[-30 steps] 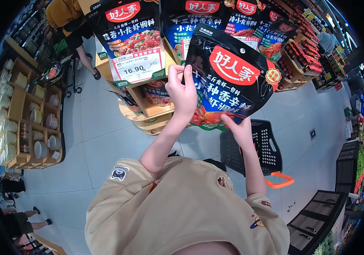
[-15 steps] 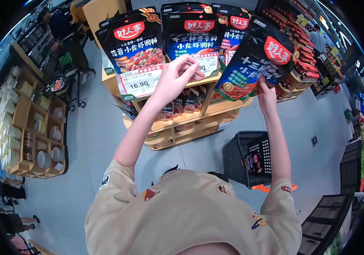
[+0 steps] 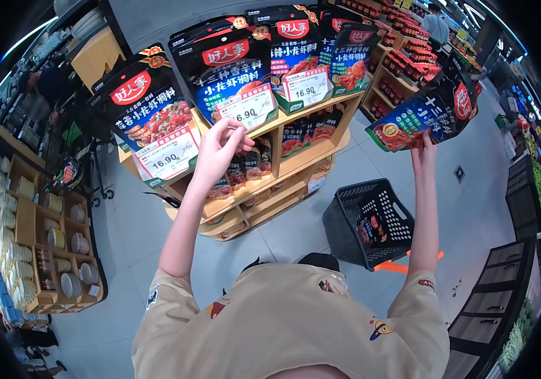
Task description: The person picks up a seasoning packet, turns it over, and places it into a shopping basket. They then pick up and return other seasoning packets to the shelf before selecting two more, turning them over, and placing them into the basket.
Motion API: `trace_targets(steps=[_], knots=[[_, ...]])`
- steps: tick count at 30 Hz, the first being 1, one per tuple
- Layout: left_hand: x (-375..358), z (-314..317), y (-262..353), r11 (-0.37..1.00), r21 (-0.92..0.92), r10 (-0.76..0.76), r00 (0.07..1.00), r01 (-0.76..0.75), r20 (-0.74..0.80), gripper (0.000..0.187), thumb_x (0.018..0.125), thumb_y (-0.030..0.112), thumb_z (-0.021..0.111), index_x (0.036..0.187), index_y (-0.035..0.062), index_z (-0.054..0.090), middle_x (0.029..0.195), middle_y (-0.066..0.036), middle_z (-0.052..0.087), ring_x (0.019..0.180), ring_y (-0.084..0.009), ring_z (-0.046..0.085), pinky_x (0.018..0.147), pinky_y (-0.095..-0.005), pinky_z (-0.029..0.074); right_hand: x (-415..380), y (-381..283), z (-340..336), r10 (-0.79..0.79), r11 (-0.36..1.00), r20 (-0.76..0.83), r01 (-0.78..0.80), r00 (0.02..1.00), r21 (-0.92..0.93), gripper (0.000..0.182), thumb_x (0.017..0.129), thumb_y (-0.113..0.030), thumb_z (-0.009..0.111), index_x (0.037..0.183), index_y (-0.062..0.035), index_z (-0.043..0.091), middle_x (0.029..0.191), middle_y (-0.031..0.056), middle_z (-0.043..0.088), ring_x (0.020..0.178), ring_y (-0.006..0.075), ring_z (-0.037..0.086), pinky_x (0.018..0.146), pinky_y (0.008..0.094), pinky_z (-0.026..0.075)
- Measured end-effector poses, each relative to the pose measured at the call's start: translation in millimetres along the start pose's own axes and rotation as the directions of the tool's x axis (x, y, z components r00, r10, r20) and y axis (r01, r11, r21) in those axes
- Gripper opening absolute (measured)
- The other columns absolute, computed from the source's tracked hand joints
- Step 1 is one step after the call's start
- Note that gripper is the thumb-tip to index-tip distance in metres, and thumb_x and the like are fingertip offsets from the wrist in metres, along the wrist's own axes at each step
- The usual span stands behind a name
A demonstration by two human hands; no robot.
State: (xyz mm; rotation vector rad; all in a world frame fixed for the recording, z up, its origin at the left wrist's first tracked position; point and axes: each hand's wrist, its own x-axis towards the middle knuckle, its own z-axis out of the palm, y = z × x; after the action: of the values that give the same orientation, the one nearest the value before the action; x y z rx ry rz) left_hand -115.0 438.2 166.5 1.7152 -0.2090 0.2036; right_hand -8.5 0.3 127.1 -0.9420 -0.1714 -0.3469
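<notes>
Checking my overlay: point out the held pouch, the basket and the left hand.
Pouch (image 3: pixel 423 115): head view, middle of its printed front.
Basket (image 3: pixel 347 222): head view, near side wall.
Left hand (image 3: pixel 218 150): head view, back of the hand.

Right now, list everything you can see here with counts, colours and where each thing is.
seasoning pouch: one, black and blue, held up at right.
display pouches: four large, black with red logos, along the stand's top.
price tags: three white, on the display pouches.
wooden stand: one, tan, centre, small packets on lower shelves.
basket: one, black, on the floor at right.
crockery shelf: one, wooden, far left.
left hand: empty, at the stand's front.
right hand: grips the seasoning pouch.
</notes>
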Motion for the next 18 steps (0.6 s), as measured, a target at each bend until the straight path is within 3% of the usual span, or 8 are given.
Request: trace_targets(steps=[5, 18], knots=[[20, 43, -1, 1.0, 0.008, 0.007, 0.999, -0.007, 0.036, 0.014, 0.086, 0.013, 0.045, 0.085, 0.0002, 0.049, 0.069, -0.008, 0.061, 0.064, -0.0098, 0.058, 0.06, -0.0218, 0.046, 13, -6, -30, 0.037, 0.999, -0.075, -0.035, 0.996, 0.024, 0.026, 0.085, -0.011, 0.05, 0.11, -0.0073, 0.046, 0.109, 0.0029, 0.051, 0.103, 0.0174, 0.047, 0.089, 0.0366, 0.037], [67, 160, 7, 0.999, -0.032, -0.042, 0.996, 0.044, 0.074, 0.014, 0.085, 0.011, 0.046, 0.085, -0.0029, 0.049, 0.069, -0.009, 0.06, 0.067, -0.0117, 0.059, 0.062, -0.0232, 0.048, 94, -10, -91, 0.111, 0.993, -0.049, -0.11, 0.993, 0.04, 0.024, 0.082, -0.008, 0.053, 0.106, -0.0053, 0.048, 0.103, 0.0032, 0.053, 0.096, 0.014, 0.05, 0.085, 0.0303, 0.039]])
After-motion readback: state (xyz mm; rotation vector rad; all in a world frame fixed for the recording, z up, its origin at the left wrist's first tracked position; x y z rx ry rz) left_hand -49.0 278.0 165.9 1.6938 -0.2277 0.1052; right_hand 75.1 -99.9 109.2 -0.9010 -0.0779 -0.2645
